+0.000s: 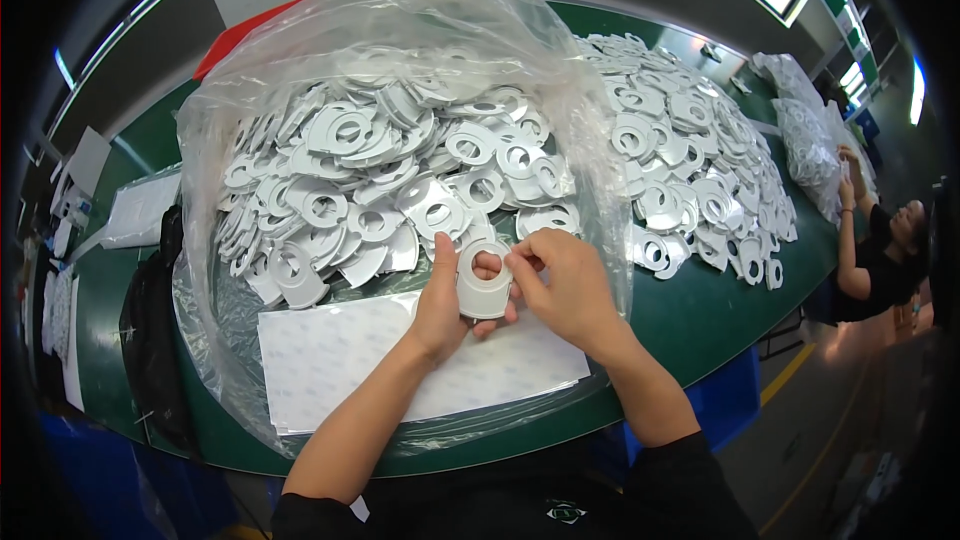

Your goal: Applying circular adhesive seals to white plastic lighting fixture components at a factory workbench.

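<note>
A flat white plastic part [483,301] with a large round hole and one squared end is held up over the front of the table. My left hand [440,305] grips it from the left, thumb along its edge, and fingers show behind it and through the hole. My right hand [572,288] pinches at its upper right rim with thumb and forefinger; anything thin between those fingertips is too small to see. Beneath the hands lies a stack of white sheets [330,365]. Just beyond is a large heap of similar white parts [375,225] on a clear plastic bag [420,10].
To the right, another heap of white parts [690,175] spreads over the green table [730,315]. A dark cloth bundle [155,340] and a wrapped white packet [143,210] lie at left. A co-worker [875,250] handles a filled clear bag [805,145] at the far right.
</note>
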A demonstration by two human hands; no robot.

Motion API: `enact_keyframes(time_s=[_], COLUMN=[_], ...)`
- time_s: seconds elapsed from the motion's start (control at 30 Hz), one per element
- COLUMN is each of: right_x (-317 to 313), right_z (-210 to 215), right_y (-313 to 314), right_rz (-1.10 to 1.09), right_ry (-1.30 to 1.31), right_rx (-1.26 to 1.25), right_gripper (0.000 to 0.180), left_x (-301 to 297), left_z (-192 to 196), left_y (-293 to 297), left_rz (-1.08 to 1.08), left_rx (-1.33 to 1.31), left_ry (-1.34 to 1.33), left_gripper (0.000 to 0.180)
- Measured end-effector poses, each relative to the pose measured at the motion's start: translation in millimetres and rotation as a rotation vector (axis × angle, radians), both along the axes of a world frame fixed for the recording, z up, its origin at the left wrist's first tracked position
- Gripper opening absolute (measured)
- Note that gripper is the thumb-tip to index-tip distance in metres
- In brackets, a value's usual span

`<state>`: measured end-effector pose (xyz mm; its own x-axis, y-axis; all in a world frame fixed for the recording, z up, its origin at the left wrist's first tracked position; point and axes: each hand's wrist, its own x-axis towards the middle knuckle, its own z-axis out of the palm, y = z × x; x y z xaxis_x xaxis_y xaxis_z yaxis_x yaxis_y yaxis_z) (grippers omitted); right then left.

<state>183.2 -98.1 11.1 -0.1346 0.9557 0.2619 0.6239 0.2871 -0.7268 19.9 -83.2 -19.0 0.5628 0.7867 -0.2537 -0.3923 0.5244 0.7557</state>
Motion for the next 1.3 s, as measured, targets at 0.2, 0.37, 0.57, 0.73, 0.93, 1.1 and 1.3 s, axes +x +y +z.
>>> enact_keyframes(time_s=[0.2,0.37,0.57,0.73,0.93,1.1,1.3], right_x=[-11,-3,70,57,9,-7,-12], right_z=[-5,-9,13,25,18,12,15], right_y=[1,9,30,21,-4,-17,-28], right_rz=[-0.147,-0.099,-0.351,-0.312,0.348,0.578,0.668], right_ry=[-0.213,-0.021,1.148,1.190,0.144,-0.209,-0.336], right_rx=[0.293,0.237,-0.037,0.046,-0.146,-0.205,-0.150], right_gripper=[0.015,0.017,0.025,0.039,0.015,0.022,0.026], left_x=[-2,0,-1,-11,-18,-19,-18], left_z=[-5,-3,2,9,-6,-10,6], left_y=[4,-2,-4,3,10,17,13], left_rz=[-0.049,-0.011,0.308,0.641,0.557,0.632,0.808], left_rx=[0.024,0.070,0.579,1.321,1.321,1.260,1.220], left_ry=[-0.009,-0.050,0.130,1.042,1.360,1.279,0.992], left_gripper=[0.074,0.075,0.030,0.031,0.027,0.025,0.020])
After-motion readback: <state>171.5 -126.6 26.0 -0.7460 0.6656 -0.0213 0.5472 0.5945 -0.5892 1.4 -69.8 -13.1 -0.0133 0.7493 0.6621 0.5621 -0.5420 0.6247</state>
